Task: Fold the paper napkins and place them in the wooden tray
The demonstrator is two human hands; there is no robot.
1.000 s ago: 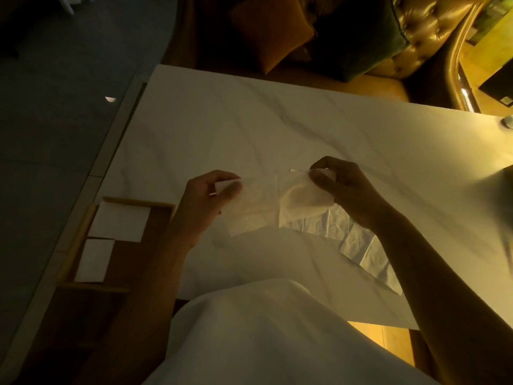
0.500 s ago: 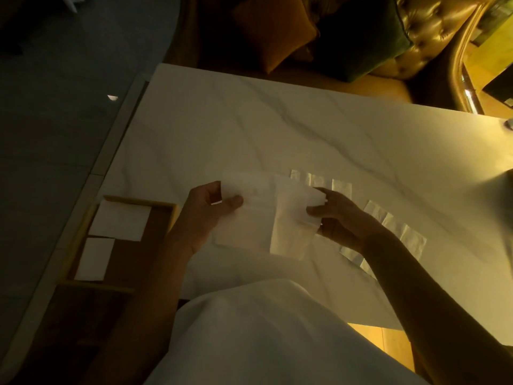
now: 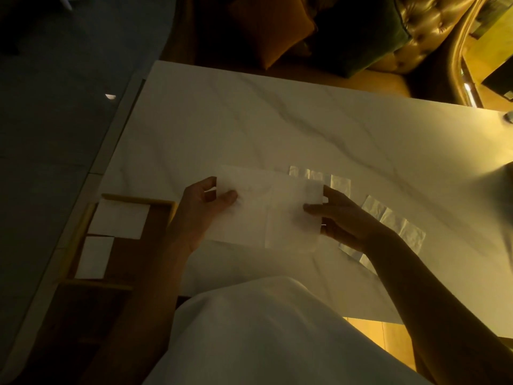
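Presently one paper napkin (image 3: 266,215) is spread over the marble table (image 3: 249,129) — left hand (image 3: 204,212) pinching its left edge, right hand (image 3: 347,222) pinching its right. Wooden tray (image 3: 138,200) (two folded napkins (image 3: 119,220) inside) sits just left.

only one view is supplied, taken by a wide-angle camera worn on the head. the scene is looked at forward and steeply downward, from close above the marble table (image 3: 249,120), whose edges are seen skewed across the frame. the paper napkin (image 3: 266,218), held between the left hand (image 3: 200,215) and the right hand (image 3: 349,223), is caught near the centre at arm's reach. the wooden tray (image 3: 138,200) is placed at the lower left, the bottom is filled by the white garment (image 3: 263,334), and the sofa (image 3: 433,37) is seen beyond the far edge.
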